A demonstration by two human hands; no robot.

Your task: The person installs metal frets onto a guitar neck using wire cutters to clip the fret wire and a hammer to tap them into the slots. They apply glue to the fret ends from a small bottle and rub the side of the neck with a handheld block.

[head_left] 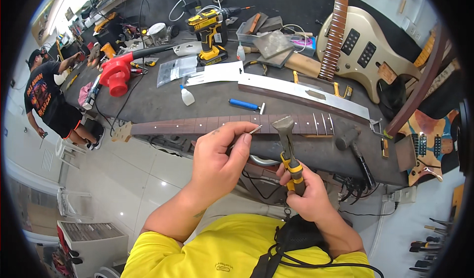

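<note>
My left hand (217,159) is raised in front of a guitar neck (182,126), pinching a short, thin piece of fret wire (256,129) between thumb and forefinger. My right hand (312,195) grips the yellow-and-black handles of end-cutting pliers (287,149). The pliers' wide jaws point up, overlapping the neck in view. Dark and long, the neck lies across the bench's near edge, headstock to the left. A few bright frets (324,123) sit at its right end; most of the fingerboard shows bare slots with pale dots.
A hammer (351,147) lies right of the neck. Behind it are a blue-handled tool (244,103), a small white bottle (187,96), a long metal straightedge (296,93), a yellow drill (210,36) and a red blower (116,73). Another person (49,90) stands far left.
</note>
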